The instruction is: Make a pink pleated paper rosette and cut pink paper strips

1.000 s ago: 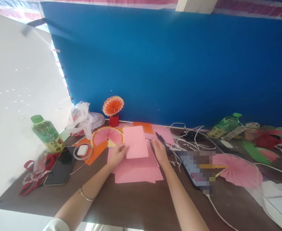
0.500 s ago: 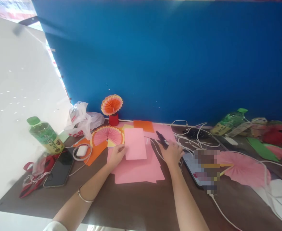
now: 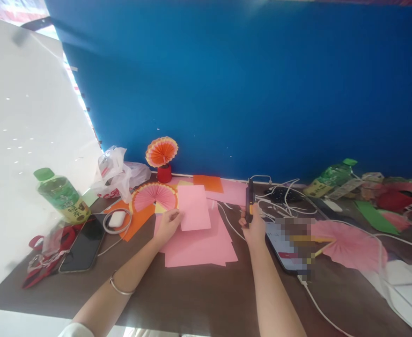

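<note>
Two hands: L hand (image 3: pixel 168 227) pinches the left edge of a small pink sheet (image 3: pixel 194 208), prob. to leave most of its face uncovered, & R hand (image 3: pixel 255 229) is closed round an upright black tool (image 3: pixel 250 194), apparently so its top clears the fist. Larger pink sheets (image 3: pixel 195 253) lie stacked below, w/in easy reach; farther out, a pleated fan (image 3: pixel 154 194) at left, a lit phone (image 3: pixel 279 247) at right.

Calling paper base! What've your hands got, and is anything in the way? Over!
Left hand: pinching small pink paper sheet. Right hand: gripping black tool, possibly a stapler. White cable between hands, could snag.
</note>
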{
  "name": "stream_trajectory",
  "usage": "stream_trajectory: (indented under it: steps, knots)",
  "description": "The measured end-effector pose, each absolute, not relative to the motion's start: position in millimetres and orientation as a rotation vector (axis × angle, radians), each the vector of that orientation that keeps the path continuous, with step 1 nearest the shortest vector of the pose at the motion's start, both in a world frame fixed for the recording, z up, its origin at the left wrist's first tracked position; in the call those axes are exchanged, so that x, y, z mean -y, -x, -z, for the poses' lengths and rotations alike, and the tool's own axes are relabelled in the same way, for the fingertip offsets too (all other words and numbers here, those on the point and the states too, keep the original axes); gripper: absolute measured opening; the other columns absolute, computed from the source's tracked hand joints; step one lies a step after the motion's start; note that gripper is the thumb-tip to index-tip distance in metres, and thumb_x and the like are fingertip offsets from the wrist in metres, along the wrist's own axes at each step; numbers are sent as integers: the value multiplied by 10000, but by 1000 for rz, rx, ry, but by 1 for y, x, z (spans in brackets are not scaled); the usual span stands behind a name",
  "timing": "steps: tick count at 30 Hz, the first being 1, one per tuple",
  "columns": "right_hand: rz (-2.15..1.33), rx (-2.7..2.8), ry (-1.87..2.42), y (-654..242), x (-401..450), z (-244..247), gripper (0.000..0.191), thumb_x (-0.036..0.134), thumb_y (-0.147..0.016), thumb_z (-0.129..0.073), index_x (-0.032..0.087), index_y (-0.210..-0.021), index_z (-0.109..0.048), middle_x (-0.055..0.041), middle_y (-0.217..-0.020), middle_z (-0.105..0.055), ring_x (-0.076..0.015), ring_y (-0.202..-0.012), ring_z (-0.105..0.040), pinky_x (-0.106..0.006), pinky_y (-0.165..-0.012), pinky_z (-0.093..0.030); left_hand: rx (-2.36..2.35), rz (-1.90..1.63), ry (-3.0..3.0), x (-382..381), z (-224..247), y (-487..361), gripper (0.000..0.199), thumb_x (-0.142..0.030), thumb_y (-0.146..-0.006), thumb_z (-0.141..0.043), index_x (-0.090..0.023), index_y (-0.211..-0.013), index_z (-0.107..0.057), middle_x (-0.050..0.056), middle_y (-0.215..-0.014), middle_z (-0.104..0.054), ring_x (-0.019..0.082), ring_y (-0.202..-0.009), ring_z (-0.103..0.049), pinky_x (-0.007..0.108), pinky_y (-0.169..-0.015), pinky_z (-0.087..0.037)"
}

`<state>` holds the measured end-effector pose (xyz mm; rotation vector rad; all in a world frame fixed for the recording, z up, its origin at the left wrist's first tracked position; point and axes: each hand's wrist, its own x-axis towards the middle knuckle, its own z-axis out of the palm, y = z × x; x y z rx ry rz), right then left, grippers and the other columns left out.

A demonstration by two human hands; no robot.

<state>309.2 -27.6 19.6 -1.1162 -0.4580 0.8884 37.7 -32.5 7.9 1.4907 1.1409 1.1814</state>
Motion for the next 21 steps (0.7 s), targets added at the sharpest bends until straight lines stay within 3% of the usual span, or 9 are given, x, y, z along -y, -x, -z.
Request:
stream_trajectory:
  steps: [5, 11, 14, 18, 21]
  knots:
    - [-995, 412, 1001, -308, 27, -15, 311, 363, -603, -727, 162, -740, -532, 28, -632, -578, -16, -410, -404, -133, -327, -316, -1137, -1181, -1489, 31, -6, -37, 339, -457, -763, -498, -149, -624, -521, -18, -561, -437, 107, -556, -406, 218, -522, -316]
    - [-934, 424, 1011, -312, 27, -13, 350, 471, -651, -659, 186, -782, -502, 30, -648, -563, -37, -429, -435, -132, -300, -284, -1178, -1183, -1488, 32, -5, -36, 341, -468, -752, -512, -154, -621, -542, -19, -541, -454, 115, -554, -436, 216, -514, -325]
    - [-837, 533, 1127, -315, 26, -11, 297, 447, -685, -603, 188, -756, -476, 21, -649, -546, -53, -444, -439, -158, -335, -327, -1186, -1186, -1492, 32, -5, -36, 347, -472, -752, -512, -156, -610, -534, -23, -540, -453, 111, -543, -430, 215, -509, -317]
    - [-719, 667, 1244, -318, 23, -6, 214, 379, -713, -528, 181, -790, -500, -21, -721, -559, -113, -566, -513, -269, -530, -461, -1158, -1191, -1492, 31, -4, -36, 346, -468, -763, -501, -154, -619, -526, -29, -547, -438, 100, -526, -402, 216, -506, -302]
    - [-459, 871, 1497, -318, 24, -1, 358, 320, -736, -488, 127, -1036, -516, -148, -1010, -551, -245, -915, -535, -388, -764, -442, -1147, -1197, -1496, 31, -4, -36, 343, -461, -768, -494, -152, -623, -520, -31, -552, -423, 96, -529, -386, 215, -509, -295]
